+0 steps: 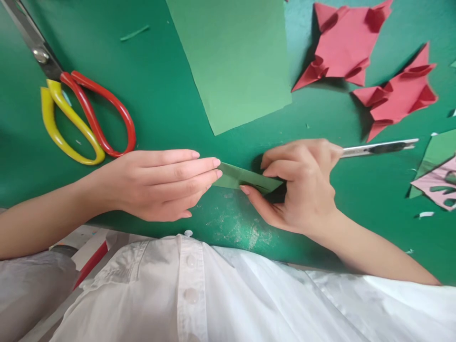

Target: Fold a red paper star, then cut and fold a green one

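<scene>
A folded strip of green paper (pixel 233 176) lies on the green table in front of me. My left hand (pixel 164 185) rests flat over its left end, fingers stretched out and close together, hiding that end. At the other end, my right hand (pixel 302 183) pinches the strip between thumb and curled fingers. A dark fold line shows near the right thumb. Beside the right knuckles is a silver utility knife (pixel 379 148), its near end hidden by the hand.
Scissors (pixel 85 114) with red and yellow handles lie at the left. A larger sheet of green paper (pixel 242 61) is at the top middle. Two red folded paper shapes (pixel 347 42) sit at the upper right. A pink cut-out paper (pixel 436 183) overlaps green paper at the right edge.
</scene>
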The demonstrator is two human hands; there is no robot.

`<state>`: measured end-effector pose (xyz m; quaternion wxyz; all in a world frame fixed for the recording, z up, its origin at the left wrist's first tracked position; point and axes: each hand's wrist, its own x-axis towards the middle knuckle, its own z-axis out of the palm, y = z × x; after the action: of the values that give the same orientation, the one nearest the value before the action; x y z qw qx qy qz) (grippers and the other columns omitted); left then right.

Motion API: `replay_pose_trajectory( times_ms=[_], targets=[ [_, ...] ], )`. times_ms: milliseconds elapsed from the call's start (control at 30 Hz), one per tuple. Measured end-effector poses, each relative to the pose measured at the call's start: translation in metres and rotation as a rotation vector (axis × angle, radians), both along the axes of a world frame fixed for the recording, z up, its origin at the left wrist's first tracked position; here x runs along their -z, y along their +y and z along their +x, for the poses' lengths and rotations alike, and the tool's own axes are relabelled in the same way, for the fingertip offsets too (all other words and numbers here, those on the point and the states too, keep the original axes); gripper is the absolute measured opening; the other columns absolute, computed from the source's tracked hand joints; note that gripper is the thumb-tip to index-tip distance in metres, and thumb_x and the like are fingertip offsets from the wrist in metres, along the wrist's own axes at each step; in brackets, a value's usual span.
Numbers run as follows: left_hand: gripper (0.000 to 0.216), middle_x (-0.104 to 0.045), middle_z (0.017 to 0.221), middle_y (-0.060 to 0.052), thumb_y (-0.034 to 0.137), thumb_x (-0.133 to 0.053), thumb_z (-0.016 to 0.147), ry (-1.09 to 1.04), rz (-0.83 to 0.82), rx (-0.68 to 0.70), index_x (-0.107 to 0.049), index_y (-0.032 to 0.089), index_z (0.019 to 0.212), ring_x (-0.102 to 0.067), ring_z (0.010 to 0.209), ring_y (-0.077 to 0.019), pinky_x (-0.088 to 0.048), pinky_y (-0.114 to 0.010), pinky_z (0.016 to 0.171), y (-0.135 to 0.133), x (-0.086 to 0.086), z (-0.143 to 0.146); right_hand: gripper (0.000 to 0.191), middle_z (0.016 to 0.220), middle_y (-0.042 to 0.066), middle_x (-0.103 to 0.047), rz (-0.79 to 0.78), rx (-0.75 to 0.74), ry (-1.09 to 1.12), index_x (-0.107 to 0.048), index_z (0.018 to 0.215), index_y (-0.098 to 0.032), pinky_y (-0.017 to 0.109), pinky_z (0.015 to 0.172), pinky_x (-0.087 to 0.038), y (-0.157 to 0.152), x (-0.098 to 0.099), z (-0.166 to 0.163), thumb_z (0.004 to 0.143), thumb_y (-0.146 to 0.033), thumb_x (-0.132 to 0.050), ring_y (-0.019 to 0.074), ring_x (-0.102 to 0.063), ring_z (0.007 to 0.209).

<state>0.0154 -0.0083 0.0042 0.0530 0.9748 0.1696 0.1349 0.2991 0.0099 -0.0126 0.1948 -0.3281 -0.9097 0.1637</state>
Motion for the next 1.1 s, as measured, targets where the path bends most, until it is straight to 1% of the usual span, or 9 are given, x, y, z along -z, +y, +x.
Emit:
replay_pose_trajectory(
  times_ms=[133,267,433,567,667,767,900,1033,1100],
  targets=[
    [0.048,-0.064,0.138,-0.001,0.055,-0.052,0.096,0.020,0.031,-0.026,-0.068,0.016,0.118,-0.059,0.133,-0.0191,-0.050,-0.032,0.118,-0.002,0.000,-0.001,0.013,0.079,-0.001,-0.067,0.039,-0.135,0.123,-0.055,0.092,-0.023,0.035,0.073,-0.040,0.003,0.000,-0.001,0.087,-0.012,-0.060,0.0160,-0.057,0.072],
    [0.032,-0.064,0.138,0.007,0.043,-0.056,0.097,0.001,-0.063,-0.104,-0.068,0.022,0.118,-0.056,0.137,-0.0194,-0.044,-0.034,0.124,-0.004,0.000,0.002,0.012,0.073,-0.001,-0.065,0.080,-0.158,0.187,-0.063,0.089,-0.022,0.034,0.068,-0.039,0.004,0.000,-0.002,0.088,-0.011,-0.059,0.0141,-0.057,0.070],
    [0.030,-0.071,0.127,0.004,0.019,-0.058,0.095,-0.097,-0.329,-0.204,-0.064,0.023,0.124,-0.058,0.134,-0.0157,-0.045,-0.033,0.122,-0.004,0.000,0.005,0.018,0.077,0.001,-0.069,-0.022,-0.140,0.259,-0.066,0.097,-0.019,0.034,0.071,-0.044,0.003,-0.005,0.003,0.084,-0.008,-0.059,0.0156,-0.062,0.078],
    [0.031,-0.070,0.130,0.001,0.016,-0.053,0.097,-0.145,-0.459,-0.201,-0.062,0.026,0.125,-0.059,0.133,-0.0161,-0.047,-0.036,0.120,-0.001,-0.001,0.003,0.033,0.085,0.002,-0.074,-0.087,-0.183,0.270,-0.067,0.106,-0.020,0.036,0.074,-0.048,0.003,-0.009,0.006,0.085,-0.006,-0.046,0.0172,-0.068,0.089],
    [0.031,-0.065,0.137,-0.003,0.014,-0.050,0.097,-0.199,-0.480,-0.192,-0.061,0.023,0.124,-0.056,0.136,-0.0164,-0.053,-0.033,0.115,0.001,-0.003,0.003,0.031,0.086,0.000,-0.075,-0.090,-0.224,0.249,-0.067,0.107,-0.023,0.034,0.074,-0.049,0.004,-0.009,0.006,0.090,-0.008,-0.045,0.0151,-0.069,0.094],
    [0.033,-0.062,0.141,-0.006,0.014,-0.051,0.096,-0.185,-0.468,-0.214,-0.058,0.020,0.128,-0.053,0.139,-0.0186,-0.052,-0.037,0.117,0.002,-0.003,0.006,0.023,0.086,-0.001,-0.075,-0.022,-0.221,0.225,-0.067,0.108,-0.020,0.032,0.076,-0.049,0.003,-0.006,0.005,0.091,-0.010,-0.056,0.0153,-0.068,0.095],
    [0.041,-0.058,0.146,-0.010,0.015,-0.052,0.096,-0.113,-0.425,-0.274,-0.052,0.015,0.137,-0.048,0.143,-0.0243,-0.049,-0.043,0.119,0.000,0.000,0.011,0.024,0.086,0.003,-0.075,0.141,-0.188,0.138,-0.068,0.109,-0.015,0.033,0.073,-0.047,0.002,-0.002,0.003,0.086,-0.011,-0.067,0.0193,-0.065,0.088],
    [0.044,-0.058,0.145,-0.012,0.018,-0.051,0.097,-0.031,-0.345,-0.259,-0.048,0.012,0.140,-0.048,0.143,-0.0254,-0.049,-0.041,0.119,0.000,0.003,0.014,0.013,0.079,0.000,-0.072,0.308,-0.107,0.110,-0.071,0.096,-0.022,0.031,0.070,-0.045,0.003,-0.001,-0.001,0.084,-0.017,-0.073,0.0156,-0.060,0.075],
    [0.044,-0.059,0.144,-0.011,0.020,-0.050,0.097,-0.004,-0.316,-0.253,-0.049,0.012,0.140,-0.048,0.142,-0.0246,-0.048,-0.039,0.120,0.000,0.004,0.014,0.011,0.077,-0.002,-0.072,0.371,-0.119,0.145,-0.072,0.087,-0.025,0.030,0.068,-0.045,0.003,-0.002,-0.002,0.080,-0.019,-0.078,0.0139,-0.059,0.072]
  ],
)
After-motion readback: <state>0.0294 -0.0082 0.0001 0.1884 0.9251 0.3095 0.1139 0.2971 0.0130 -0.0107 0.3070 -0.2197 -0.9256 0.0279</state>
